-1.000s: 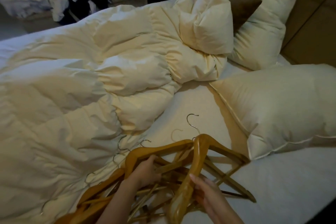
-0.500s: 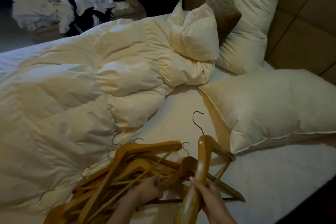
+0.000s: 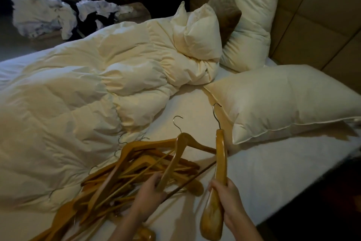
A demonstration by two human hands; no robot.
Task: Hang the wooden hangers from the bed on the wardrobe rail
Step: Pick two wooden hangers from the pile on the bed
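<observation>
A tangled pile of wooden hangers (image 3: 117, 180) with metal hooks lies on the white bed sheet (image 3: 263, 178) near the front edge. My right hand (image 3: 228, 199) grips one wooden hanger (image 3: 219, 164) seen edge-on, lifted off the pile, its hook pointing toward the pillow. My left hand (image 3: 150, 192) holds the arm of a second hanger (image 3: 179, 147) that is raised above the pile, hook up. No wardrobe rail is in view.
A rumpled cream duvet (image 3: 78, 104) covers the left of the bed. Three pale pillows (image 3: 283, 100) and a brown cushion (image 3: 226, 6) lie against the padded headboard (image 3: 322, 16). Crumpled clothes (image 3: 48, 14) sit beyond the bed at back left.
My right hand has drawn its hanger to the right, apart from the pile. My left hand has shifted grip and lifted a second hanger. The view has tilted up slightly.
</observation>
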